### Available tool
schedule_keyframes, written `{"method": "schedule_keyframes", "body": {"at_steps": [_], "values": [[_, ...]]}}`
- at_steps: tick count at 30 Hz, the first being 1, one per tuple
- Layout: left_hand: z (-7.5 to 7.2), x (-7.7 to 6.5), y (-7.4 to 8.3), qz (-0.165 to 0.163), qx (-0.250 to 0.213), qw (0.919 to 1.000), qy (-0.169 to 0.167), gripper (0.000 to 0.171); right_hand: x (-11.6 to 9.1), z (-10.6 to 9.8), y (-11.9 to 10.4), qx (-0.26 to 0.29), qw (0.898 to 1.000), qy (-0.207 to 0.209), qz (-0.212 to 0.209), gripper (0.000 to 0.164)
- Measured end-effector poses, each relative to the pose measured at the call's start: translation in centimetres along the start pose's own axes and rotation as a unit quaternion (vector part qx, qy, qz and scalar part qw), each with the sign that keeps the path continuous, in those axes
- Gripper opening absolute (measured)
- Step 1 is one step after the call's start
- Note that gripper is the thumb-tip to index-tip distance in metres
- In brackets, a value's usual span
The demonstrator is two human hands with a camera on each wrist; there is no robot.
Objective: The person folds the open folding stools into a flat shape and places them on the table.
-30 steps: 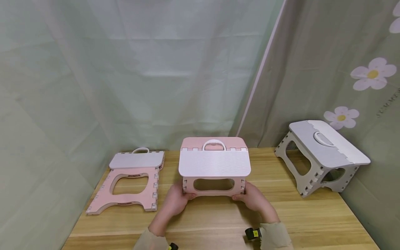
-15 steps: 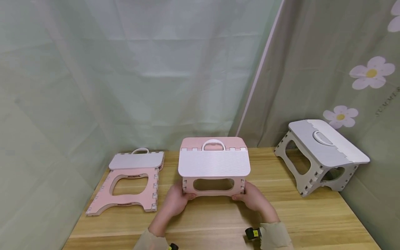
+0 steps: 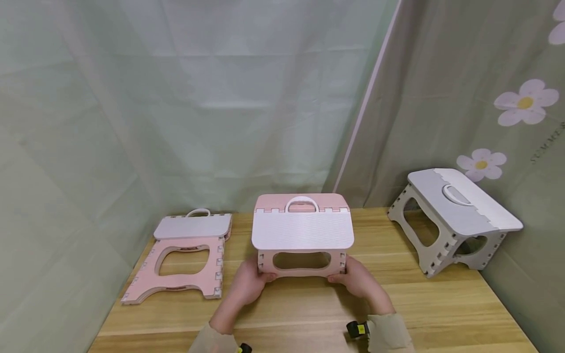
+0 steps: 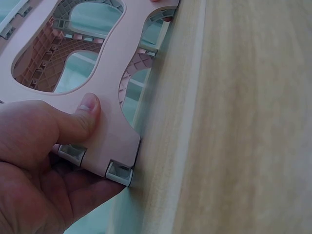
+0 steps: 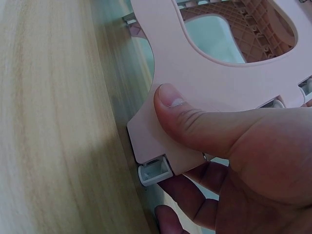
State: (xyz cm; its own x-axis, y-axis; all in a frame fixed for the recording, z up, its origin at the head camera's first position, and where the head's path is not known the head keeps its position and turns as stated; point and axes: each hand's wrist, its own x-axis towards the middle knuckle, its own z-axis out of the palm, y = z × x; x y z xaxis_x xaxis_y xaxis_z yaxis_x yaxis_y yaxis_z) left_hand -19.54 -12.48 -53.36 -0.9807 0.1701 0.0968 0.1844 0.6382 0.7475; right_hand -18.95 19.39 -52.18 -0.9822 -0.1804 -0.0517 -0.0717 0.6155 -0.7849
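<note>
Hands (image 3: 249,283) grip the near lower corners of a pink-and-white plastic folding stool (image 3: 302,231) between them, where matched pressure should keep it level on the wood-grain table (image 3: 300,314).

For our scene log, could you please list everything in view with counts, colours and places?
unfolded pink-and-white plastic stool: 1, upright, middle
folded pink-and-white plastic stool: 1, lying left
unfolded grey-and-white plastic stool: 1, standing right
wood-grain table: 1, light brown, beneath
pale green fabric backdrop: count unclear, behind and both sides
white flower prints: 3, backdrop's right, one cut off
dark lettering: 1 line, far right
small black-and-yellow devices: 2, by the cuffs
beige sleeves: 2, bottom
left grip: 1, holding middle stool's left side
right grip: 1, holding its right side
</note>
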Motion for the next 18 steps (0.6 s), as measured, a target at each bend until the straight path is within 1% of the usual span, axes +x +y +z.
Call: {"method": "schedule_keyframes", "body": {"at_steps": [18], "values": [[-0.14,-0.07,0.18,0.0,0.002,1.0,-0.001,0.051,0.05,-0.04,0.07,-0.001,1.0,0.0,0.0,0.041]]}}
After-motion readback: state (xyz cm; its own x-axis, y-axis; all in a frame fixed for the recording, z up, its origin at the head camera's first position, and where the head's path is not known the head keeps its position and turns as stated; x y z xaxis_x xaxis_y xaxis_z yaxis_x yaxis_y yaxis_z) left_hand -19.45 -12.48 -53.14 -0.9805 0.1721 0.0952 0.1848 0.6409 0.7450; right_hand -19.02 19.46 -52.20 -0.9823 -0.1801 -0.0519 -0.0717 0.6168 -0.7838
